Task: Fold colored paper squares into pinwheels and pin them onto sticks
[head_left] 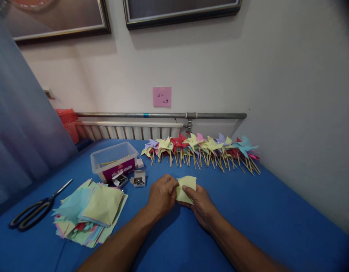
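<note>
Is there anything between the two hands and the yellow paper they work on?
No. Both the left hand and the right hand already touch the yellow paper, each pinching one side. Nothing visible lies between them; the small box of pins sits apart, farther back.

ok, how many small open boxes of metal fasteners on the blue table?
2. One small box sits against the front of the clear plastic tub; the other small box is just right of it, ahead of the left hand. More may be hidden behind the tub.

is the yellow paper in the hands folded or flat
Folded: the yellow paper shows creased flaps, pinched between left hand and right hand.
</note>
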Action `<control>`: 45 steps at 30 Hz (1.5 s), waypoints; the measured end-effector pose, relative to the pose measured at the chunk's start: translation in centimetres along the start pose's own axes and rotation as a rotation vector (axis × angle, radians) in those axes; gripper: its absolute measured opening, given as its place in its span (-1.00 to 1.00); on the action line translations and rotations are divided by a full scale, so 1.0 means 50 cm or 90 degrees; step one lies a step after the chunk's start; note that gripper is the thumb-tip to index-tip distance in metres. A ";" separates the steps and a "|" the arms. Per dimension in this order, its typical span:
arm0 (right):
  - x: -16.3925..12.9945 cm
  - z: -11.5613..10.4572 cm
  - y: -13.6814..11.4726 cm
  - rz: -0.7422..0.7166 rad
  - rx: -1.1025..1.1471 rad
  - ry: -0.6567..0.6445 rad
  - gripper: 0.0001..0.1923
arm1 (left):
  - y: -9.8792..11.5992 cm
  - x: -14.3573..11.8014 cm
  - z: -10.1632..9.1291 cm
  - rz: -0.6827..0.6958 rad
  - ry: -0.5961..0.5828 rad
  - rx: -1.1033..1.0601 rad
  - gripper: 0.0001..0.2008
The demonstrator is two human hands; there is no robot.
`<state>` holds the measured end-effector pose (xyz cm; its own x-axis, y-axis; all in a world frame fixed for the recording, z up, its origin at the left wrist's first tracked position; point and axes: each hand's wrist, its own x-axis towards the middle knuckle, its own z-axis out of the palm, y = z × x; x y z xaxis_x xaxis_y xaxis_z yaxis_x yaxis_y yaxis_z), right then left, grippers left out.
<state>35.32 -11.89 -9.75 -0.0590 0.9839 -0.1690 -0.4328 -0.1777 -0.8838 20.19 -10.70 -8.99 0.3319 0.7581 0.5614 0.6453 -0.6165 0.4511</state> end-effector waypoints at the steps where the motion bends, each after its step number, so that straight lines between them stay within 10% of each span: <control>1: 0.002 -0.001 0.002 -0.002 -0.005 0.005 -0.62 | 0.001 0.000 0.000 -0.002 -0.002 -0.006 -0.74; 15: 0.024 -0.016 0.012 -0.124 -0.139 0.021 -0.56 | -0.009 0.025 0.010 -0.418 -0.004 -0.476 -0.78; 45: 0.036 -0.023 0.022 -0.113 -0.158 -0.004 -0.47 | -0.001 0.024 0.025 -0.489 0.012 -0.618 -0.71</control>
<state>35.77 -10.35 -11.55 -0.0079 1.0000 0.0004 -0.2045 -0.0012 -0.9789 21.41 -9.51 -9.21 0.0773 0.9946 -0.0689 -0.1110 0.0772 0.9908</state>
